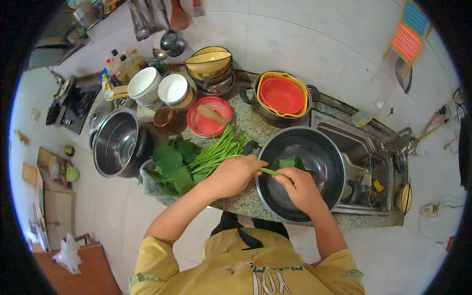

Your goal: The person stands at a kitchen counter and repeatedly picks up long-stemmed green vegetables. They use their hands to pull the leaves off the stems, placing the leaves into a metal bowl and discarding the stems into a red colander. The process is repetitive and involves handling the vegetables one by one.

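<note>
Green stem (272, 172) is spanning the left side of the dark basin (324, 172), with left hand (233, 174) and right hand (300, 191) pinching it between closed fingers. An uneven tug is likely risking a ragged break, scattering bits past the rim. Smooth, round-walled metal is surrounding a crumpled leaf (297, 165); thin, straight stalks (221, 153) are fanning across speckled countertop (243, 114).

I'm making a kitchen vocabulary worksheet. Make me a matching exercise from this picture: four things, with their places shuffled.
Things
1. Green stem
2. Red container
3. Large dark pan
4. Leafy greens

Places
A. Inside the yellow basket
B. Partly in a clear plastic bag
C. Held by the left hand and right hand
D. Below the right hand

Pairs: 1-C, 2-A, 3-D, 4-B
</note>
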`<state>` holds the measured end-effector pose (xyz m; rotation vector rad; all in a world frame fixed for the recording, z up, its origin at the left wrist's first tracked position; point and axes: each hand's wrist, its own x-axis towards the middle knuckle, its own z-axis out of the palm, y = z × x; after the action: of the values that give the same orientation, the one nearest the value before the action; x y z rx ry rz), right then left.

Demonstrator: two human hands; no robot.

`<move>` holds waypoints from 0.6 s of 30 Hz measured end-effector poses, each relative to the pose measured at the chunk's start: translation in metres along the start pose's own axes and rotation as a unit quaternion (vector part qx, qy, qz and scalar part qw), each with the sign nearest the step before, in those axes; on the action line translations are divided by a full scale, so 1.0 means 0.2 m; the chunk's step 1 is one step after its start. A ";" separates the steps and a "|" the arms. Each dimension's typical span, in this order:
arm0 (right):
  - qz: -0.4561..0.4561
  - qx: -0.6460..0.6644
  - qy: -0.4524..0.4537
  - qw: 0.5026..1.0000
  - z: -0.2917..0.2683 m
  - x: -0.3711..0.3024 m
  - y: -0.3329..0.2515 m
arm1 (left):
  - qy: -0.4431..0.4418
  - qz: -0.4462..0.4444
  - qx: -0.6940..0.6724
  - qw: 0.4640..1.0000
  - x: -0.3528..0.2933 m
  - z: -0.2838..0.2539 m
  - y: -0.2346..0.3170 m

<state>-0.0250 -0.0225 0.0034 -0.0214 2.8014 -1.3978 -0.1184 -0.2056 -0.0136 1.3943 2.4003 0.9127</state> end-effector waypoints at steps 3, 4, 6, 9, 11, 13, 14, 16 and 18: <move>-0.055 -0.048 0.055 0.996 -0.04 0.11 0.06 | 0.051 0.014 -0.022 0.998 0.12 0.00 -0.17; -0.051 -0.116 0.041 0.991 -0.10 0.16 0.11 | 0.065 0.005 0.010 0.998 0.18 -0.03 -0.21; -0.024 -0.082 0.071 0.994 -0.18 0.24 0.22 | 0.088 -0.001 0.011 0.996 0.31 -0.05 -0.30; 0.081 0.004 0.078 0.994 -0.28 0.39 0.37 | 0.094 -0.005 -0.037 0.995 0.48 -0.03 -0.46; 0.041 -0.015 0.126 0.991 -0.30 0.50 0.57 | 0.074 -0.018 -0.017 0.997 0.60 -0.03 -0.52; -0.002 -0.114 0.165 0.980 -0.31 0.62 0.68 | 0.101 -0.024 0.007 0.995 0.71 -0.02 -0.57; 0.017 -0.159 0.180 0.971 -0.31 0.69 0.71 | 0.094 -0.038 0.038 0.994 0.77 -0.01 -0.62; 0.009 -0.198 0.159 0.967 -0.30 0.81 0.81 | 0.089 -0.042 0.138 0.986 0.86 0.03 -0.71; 0.010 -0.217 0.138 0.966 -0.28 0.87 0.86 | 0.053 -0.067 0.208 0.974 0.91 0.06 -0.76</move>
<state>-0.2006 0.1219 -0.1013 0.2131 3.2672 -0.8081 -0.3154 -0.1008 -0.0952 1.3119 2.8475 0.4763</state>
